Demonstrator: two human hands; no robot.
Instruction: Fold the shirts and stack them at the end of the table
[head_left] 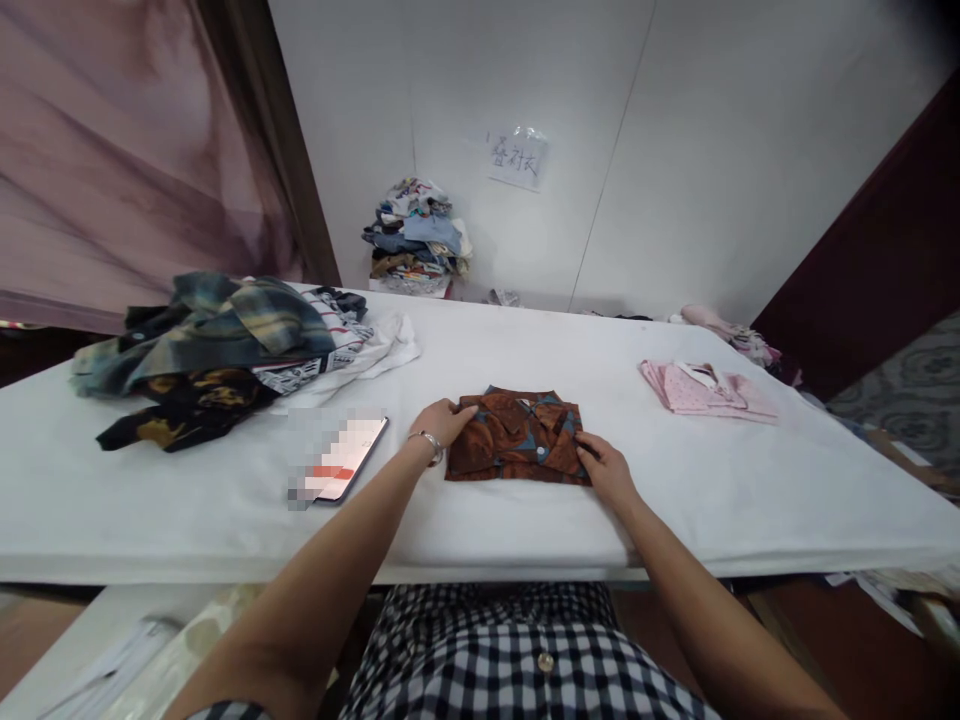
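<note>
Pinching folded brown shirt (517, 440), right of phone (356, 455), at both sides with nearly closed left hand (439, 424) and right hand (609, 472). Likely light, limp; best held by side edges, layers together.

Pixel blocks mask the left part of the slim dark-edged phone with a pale screen (360, 452), so I cannot read it from here, and the inner layers of the folded brown-and-blue patterned cloth shirt (517, 440) are hidden from me. I cannot count the garments in the tangled heap of plaid, black and white fabric (247, 325), since they cover one another. My view's bottom edge cuts off the person's black-and-white checked cloth garment (517, 675), and its left edge crops the draped dusky-pink fabric curtain (127, 150)
</note>
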